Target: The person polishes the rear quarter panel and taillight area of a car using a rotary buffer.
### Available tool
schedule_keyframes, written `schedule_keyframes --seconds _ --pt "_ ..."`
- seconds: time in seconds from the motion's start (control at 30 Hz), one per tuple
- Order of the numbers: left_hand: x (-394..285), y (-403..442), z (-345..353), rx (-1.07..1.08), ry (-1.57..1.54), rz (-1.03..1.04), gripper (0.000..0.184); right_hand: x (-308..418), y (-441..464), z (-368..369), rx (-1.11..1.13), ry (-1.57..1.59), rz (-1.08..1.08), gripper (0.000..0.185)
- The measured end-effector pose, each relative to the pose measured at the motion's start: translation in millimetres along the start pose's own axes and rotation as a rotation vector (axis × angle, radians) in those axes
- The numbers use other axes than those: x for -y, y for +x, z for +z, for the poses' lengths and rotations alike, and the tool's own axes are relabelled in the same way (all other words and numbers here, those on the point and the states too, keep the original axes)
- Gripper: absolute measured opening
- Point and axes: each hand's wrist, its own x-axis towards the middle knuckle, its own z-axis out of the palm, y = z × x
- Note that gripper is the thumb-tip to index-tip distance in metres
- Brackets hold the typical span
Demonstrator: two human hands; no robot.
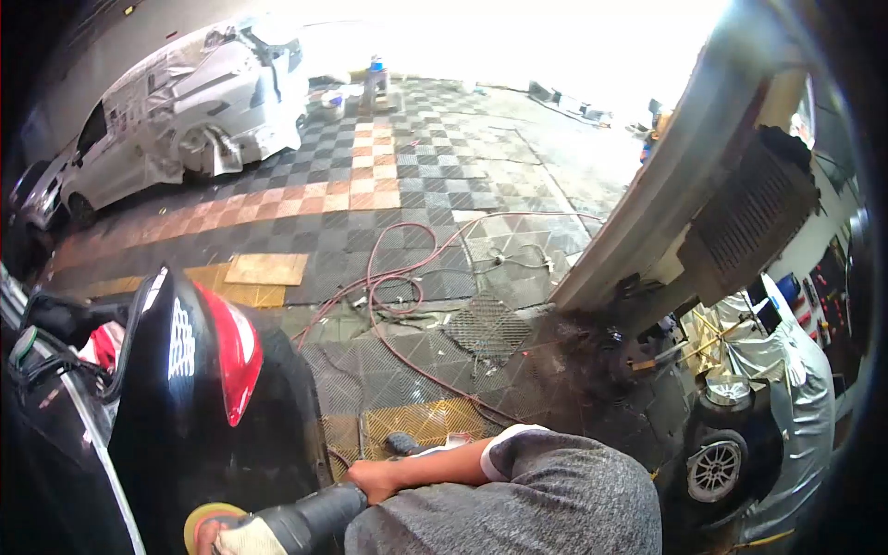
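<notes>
A power tool (319, 520) with a black body and a pale head lies at the bottom left, with a round yellow-edged disc (205, 514) beside its head. My right hand (372, 480) is closed around the rear end of the black body. Only a few fingers of my left hand (209, 537) show at the tool's head, wrapped against it near the disc. The disc is close to a glossy black vehicle panel (185, 462) with a red tail light (236, 351); whether they touch cannot be made out.
Red hose (398, 347) loops across the tiled floor (430, 273). Cardboard (266, 269) lies beyond the black panel. A partly masked car (166, 116) stands at back left. On the right are a large upright panel (666, 166) and a wheel (714, 465) beside silver sheeting (805, 407).
</notes>
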Motion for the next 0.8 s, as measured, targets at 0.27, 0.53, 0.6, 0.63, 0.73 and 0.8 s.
schedule_keyframes --seconds 0.27,0.53,0.6,0.63,0.73,0.8 --pt "44 86 58 0.250 0.019 0.126 0.043 7 4 -39 -0.130 0.010 0.362 0.037" --pt "54 134 130 0.431 -0.119 0.012 0.025 -29 9 -35 -0.324 0.277 0.272 0.034" --pt "55 129 120 0.439 -0.097 0.024 0.024 -33 11 -25 -0.339 0.363 0.234 0.032" --pt "54 124 114 0.409 -0.124 0.037 0.025 -35 9 -21 -0.336 0.295 0.257 0.033" --pt "45 111 88 0.358 -0.053 0.133 0.026 -36 4 -4 -0.339 0.162 0.333 0.036" --pt "43 98 70 0.338 -0.068 0.127 0.027 -36 2 7 -0.290 0.190 0.229 0.039"
